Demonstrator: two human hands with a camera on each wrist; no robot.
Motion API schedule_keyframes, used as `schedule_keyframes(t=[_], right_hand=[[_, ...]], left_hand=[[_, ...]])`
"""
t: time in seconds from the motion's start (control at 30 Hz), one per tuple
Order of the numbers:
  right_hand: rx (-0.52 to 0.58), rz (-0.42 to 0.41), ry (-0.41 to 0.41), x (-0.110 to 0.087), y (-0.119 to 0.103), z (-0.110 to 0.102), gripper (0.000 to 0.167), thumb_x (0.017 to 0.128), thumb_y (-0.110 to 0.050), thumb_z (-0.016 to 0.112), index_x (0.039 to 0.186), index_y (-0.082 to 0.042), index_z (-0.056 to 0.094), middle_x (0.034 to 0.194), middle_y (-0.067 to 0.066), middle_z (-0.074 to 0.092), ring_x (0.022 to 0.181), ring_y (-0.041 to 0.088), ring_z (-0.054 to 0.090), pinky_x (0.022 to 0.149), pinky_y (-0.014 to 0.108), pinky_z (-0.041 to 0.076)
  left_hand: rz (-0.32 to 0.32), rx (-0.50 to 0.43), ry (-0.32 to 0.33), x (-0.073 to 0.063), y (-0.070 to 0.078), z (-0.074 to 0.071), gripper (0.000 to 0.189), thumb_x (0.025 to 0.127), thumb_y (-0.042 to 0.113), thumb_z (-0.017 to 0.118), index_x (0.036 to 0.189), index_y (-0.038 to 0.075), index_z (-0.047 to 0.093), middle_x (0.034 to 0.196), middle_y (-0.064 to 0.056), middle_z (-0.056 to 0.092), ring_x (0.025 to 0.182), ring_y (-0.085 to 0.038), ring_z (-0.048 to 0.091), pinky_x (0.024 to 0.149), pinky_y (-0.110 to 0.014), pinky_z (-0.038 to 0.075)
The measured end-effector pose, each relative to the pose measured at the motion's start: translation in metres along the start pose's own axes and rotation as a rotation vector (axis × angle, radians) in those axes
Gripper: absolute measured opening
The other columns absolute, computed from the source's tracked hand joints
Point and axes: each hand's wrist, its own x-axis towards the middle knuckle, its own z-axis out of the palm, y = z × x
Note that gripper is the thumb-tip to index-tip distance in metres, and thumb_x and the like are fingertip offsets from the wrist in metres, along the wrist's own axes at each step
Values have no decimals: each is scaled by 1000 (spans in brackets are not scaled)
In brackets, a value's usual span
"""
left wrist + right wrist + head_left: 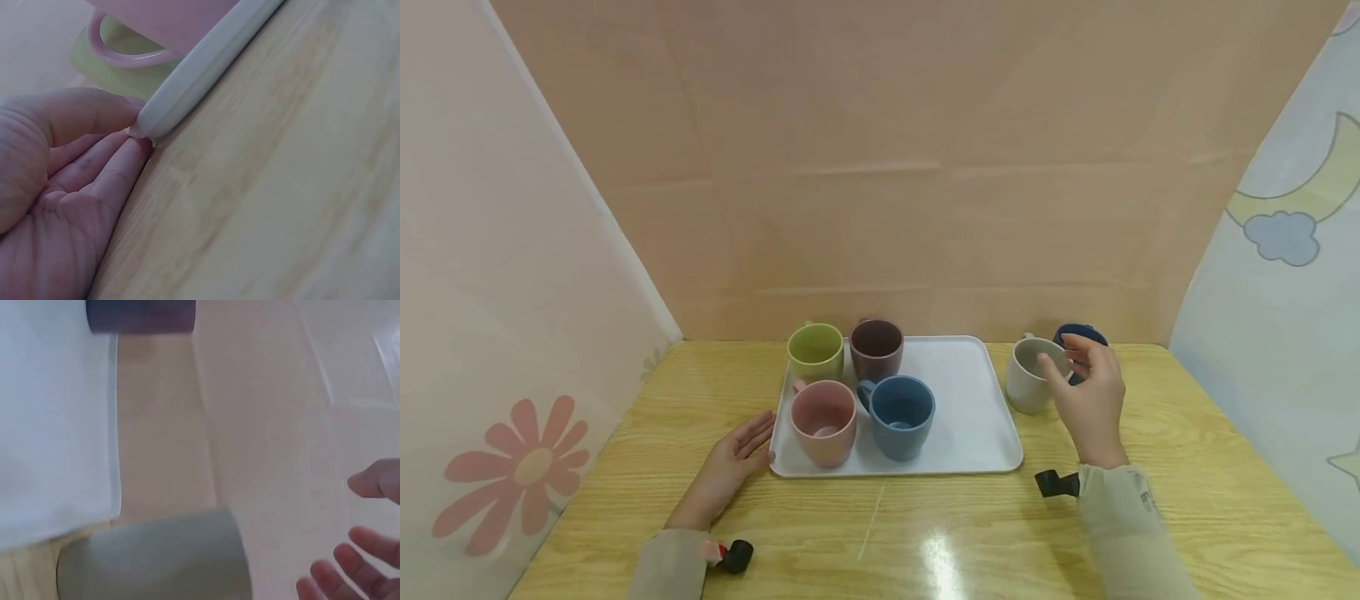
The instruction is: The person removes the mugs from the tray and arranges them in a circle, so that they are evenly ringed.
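Observation:
At the left edge of the white tray [970, 425], my left hand [730, 467] pinches the rim between thumb and fingers, seen up close in the left wrist view. On the tray stand a green mug [816, 354], a brown mug [877, 350], a pink mug [823, 425] and a blue mug [902, 421], all upright. My right hand [1093, 408] hovers by the off-white mug [1028, 387], thumb and fingers spread and holding nothing. Behind that hand is a navy mug [1078, 333], mostly hidden. The right wrist view shows the off-white mug [156, 562] apart from the fingertips [325, 575].
A wooden table [940, 533] lies under everything. Behind it rises a creased tan backdrop [887, 208], with a flower-printed panel [535, 292] at left and a moon-and-cloud panel [1285, 350] at right. The tray's right part is bare white surface.

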Motion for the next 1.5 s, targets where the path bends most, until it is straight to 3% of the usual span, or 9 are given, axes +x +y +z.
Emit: schedule_keyframes(t=[0.13, 0.23, 0.33, 0.57, 0.7, 0.97, 1.2, 1.5], right_hand=[[162, -121, -114, -9, -15, 14, 38, 89, 2, 73, 125, 8, 62, 119, 15, 57, 103, 14, 58, 88, 13, 50], [289, -130, -256, -18, -21, 27, 38, 90, 6, 71, 127, 8, 60, 124, 15, 57, 108, 12, 60, 91, 17, 52], [359, -123, -389, -26, -22, 38, 41, 91, 3, 71, 130, 5, 58, 128, 15, 58, 115, 17, 59, 95, 22, 53], [382, -61, -648, -43, -23, 58, 64, 88, -9, 80, 144, -8, 50, 144, 9, 54, 131, 30, 53, 104, 33, 50], [380, -23, -743, -52, -22, 69, 80, 83, -14, 85, 151, -12, 42, 152, 13, 46, 138, 34, 47, 108, 45, 46], [394, 78, -807, -67, -21, 87, 88, 81, -19, 88, 153, -14, 39, 150, 9, 48, 138, 31, 46, 111, 53, 41], [430, 126, -769, -76, -24, 97, 87, 78, -16, 90, 151, -19, 41, 147, 7, 51, 136, 31, 48, 110, 56, 41], [415, 86, -699, -78, -24, 96, 85, 75, -17, 92, 147, -16, 48, 141, 9, 57, 128, 32, 57, 101, 46, 52]], left_hand=[[-3, -5, 1, 0, -1, -1, 71, 97, 4, 66, 158, 1, 29, 162, -16, 33, 148, -29, 32, 101, -11, 40], [-1, -4, 3, 1, -2, -2, 71, 97, 4, 67, 158, 1, 29, 162, -16, 33, 148, -29, 33, 101, -11, 41], [2, -2, 0, 2, -2, -2, 71, 97, 5, 67, 158, 1, 29, 162, -16, 33, 148, -29, 33, 101, -11, 41], [-1, 2, -1, 2, -3, -2, 71, 98, 5, 67, 158, 2, 29, 162, -16, 33, 148, -29, 33, 100, -11, 41], [8, 8, -4, 1, -3, -1, 71, 98, 5, 66, 158, 2, 29, 162, -16, 33, 147, -29, 32, 101, -11, 41], [13, 10, 1, 1, -2, 0, 70, 98, 6, 67, 158, 1, 30, 161, -16, 34, 147, -30, 34, 101, -11, 41], [17, 15, 4, 0, -1, -1, 71, 98, 8, 68, 157, 1, 31, 161, -17, 35, 146, -30, 34, 101, -11, 40], [14, 15, -3, -1, 1, 0, 71, 98, 10, 67, 158, 1, 29, 161, -17, 34, 147, -30, 33, 101, -10, 40]])
